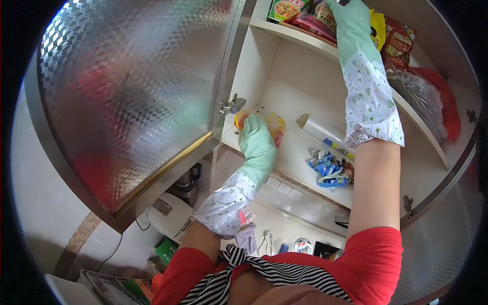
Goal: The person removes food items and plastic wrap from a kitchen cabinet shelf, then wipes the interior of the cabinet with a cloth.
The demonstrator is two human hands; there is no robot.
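My left hand [258,138], in a pale green rubber glove with a patterned white cuff, is at the left end of the lower cabinet shelf. Its fingers are curled on a yellow-and-orange plastic packet [278,131] that shows on both sides of them. Up at the top shelf, my right hand [352,20], gloved the same way, reaches in among food packets. Its fingertips are partly cut off by the frame's top edge, so their grip is hidden. Beside it are a green noodle package [287,9], a pink-red packet [314,24] and a yellow bag [377,29].
A frosted-glass door [137,101] stands open at left, its metal hinge [234,105] near my left hand. On the lower shelf lie a white roll [321,131] and crumpled blue packaging [328,166]. Brown packets [398,41] and a clear plastic bag [419,91] fill the upper right.
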